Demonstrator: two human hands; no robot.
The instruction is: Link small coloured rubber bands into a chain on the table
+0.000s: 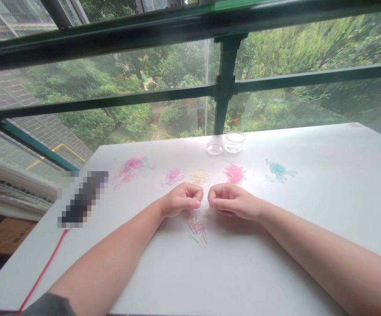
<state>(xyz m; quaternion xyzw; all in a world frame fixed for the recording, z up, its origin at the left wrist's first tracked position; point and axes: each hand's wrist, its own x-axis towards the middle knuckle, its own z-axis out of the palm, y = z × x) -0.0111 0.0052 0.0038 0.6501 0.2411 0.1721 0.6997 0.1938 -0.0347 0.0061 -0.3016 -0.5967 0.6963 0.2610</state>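
1. I find the mixed pile of small elastic bands (199, 226) at the centre of the white table (276, 263). It lies at 6 o'clock of both hands, partly under them.
2. The left hand (182, 199) and the right hand (231, 201) are each curled shut, fingertips pinched. They face one another and are almost touching. I cannot tell whether either pinch holds a band.
3. At 12 o'clock of the hands I note a row of sorted heaps. From 10 to 2 o'clock they are the magenta heap (129, 169), purple heap (173, 175), yellow heap (200, 177), pink heap (234, 173) and teal heap (278, 170).
4. Beyond the row stands a clear jar (235, 141), with its lid (214, 149) just beside it at 9 o'clock.
5. At 9 o'clock of the left hand lies a blurred dark object (83, 197). A red cord (42, 272) trails from it toward 7 o'clock.
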